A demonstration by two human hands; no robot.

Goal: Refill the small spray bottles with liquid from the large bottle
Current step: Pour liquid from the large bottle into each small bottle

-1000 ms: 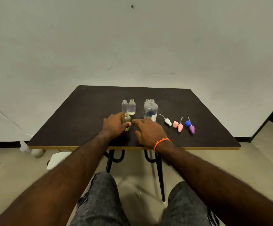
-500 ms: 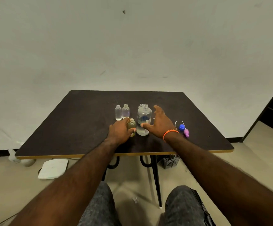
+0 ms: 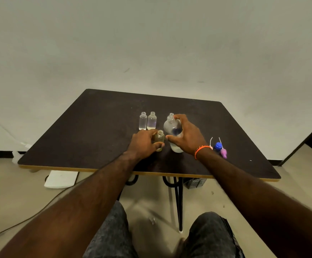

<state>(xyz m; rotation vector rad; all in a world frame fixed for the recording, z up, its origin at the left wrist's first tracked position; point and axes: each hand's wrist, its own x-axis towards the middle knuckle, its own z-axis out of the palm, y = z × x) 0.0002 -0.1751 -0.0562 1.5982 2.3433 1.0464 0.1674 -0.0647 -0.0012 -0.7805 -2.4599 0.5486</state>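
Observation:
On the dark table (image 3: 95,127) my left hand (image 3: 144,144) grips a small yellowish bottle (image 3: 159,138) with its cap off. My right hand (image 3: 187,135) wraps round the large clear bottle (image 3: 171,126), which is uncapped and leans slightly left. Another small bottle neck (image 3: 171,114) shows just behind it. Two small clear uncapped bottles (image 3: 143,121) (image 3: 152,120) stand upright behind my left hand. A blue cap (image 3: 218,146), a purple spray top (image 3: 223,153) and a pink one (image 3: 211,146) lie to the right of my wrist.
The table's near edge (image 3: 114,169) has a yellow trim. Below it are black hairpin legs (image 3: 178,200), a white flat object (image 3: 61,179) and a cable on the floor, and a grey basket (image 3: 195,183). My knees (image 3: 110,237) are at the bottom.
My right hand has moved from the table surface to the large bottle and closed round it. The left hand has kept hold of the yellowish bottle. The camera view has shifted.

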